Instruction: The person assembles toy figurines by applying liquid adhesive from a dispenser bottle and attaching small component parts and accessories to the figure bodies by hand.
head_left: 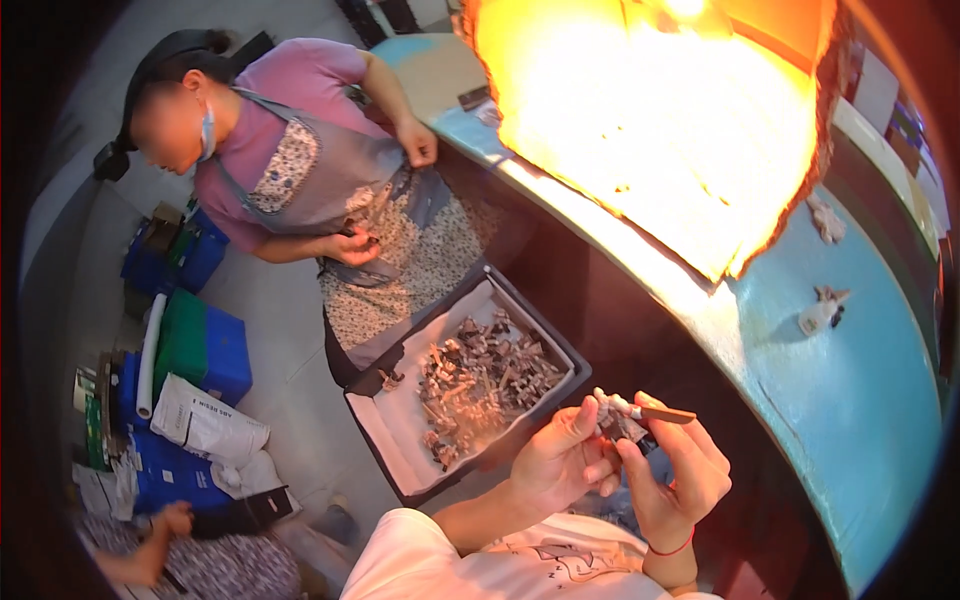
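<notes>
In front of my chest, my left hand (pixel 560 450) pinches a small grey and pinkish figurine (pixel 622 422) between thumb and fingers. My right hand (pixel 685 475) closes in from the other side, its thumb against the figurine's lower part. A thin, flat brown stick (pixel 668 414) lies across the tips of my right fingers, one end touching or close to the figurine. Fingers partly cover both pieces, so the figurine's exact shape is hidden. Just left of my hands stands a dark tray (pixel 385 432) lined with pale sheet, holding a heap of similar small figurines (pixel 490 370).
A curved blue worktable (pixel 840 400) runs along the right, carrying a small white bottle (pixel 815 318) and a pale figurine (pixel 826 220). A glaring lamp-lit box (pixel 650 120) stands above. A co-worker's hand (pixel 352 247) holds something small; another person's arm (pixel 150 550) shows lower left, near bins (pixel 225 350).
</notes>
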Tool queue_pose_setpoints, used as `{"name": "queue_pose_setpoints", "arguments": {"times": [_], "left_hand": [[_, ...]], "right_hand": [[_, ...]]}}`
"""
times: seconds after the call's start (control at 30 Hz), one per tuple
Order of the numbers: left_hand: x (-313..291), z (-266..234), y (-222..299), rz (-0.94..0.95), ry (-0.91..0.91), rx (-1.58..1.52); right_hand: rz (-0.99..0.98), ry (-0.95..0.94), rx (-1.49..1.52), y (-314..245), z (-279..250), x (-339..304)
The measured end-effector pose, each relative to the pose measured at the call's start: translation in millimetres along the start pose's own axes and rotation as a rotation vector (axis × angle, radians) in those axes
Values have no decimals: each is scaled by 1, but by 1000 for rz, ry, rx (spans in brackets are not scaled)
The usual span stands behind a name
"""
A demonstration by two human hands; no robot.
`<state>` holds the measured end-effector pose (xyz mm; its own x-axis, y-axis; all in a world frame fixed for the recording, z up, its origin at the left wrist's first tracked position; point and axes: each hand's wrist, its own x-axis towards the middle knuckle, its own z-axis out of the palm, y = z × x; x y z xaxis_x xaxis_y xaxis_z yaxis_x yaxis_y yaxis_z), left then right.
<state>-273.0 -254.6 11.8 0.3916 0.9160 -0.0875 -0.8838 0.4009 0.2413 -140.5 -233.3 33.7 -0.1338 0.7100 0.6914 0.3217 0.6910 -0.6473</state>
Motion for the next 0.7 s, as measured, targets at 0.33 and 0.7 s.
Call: {"name": "queue_pose_setpoints", "arguments": {"times": [0.33, 0.7], "left_hand": [[-2, 2, -8, 33, 85, 82], [-4, 0, -10, 141, 85, 118]], "right_hand": [[51, -46, -133, -27, -2, 1], [72, -44, -2, -22, 8, -4]]}}
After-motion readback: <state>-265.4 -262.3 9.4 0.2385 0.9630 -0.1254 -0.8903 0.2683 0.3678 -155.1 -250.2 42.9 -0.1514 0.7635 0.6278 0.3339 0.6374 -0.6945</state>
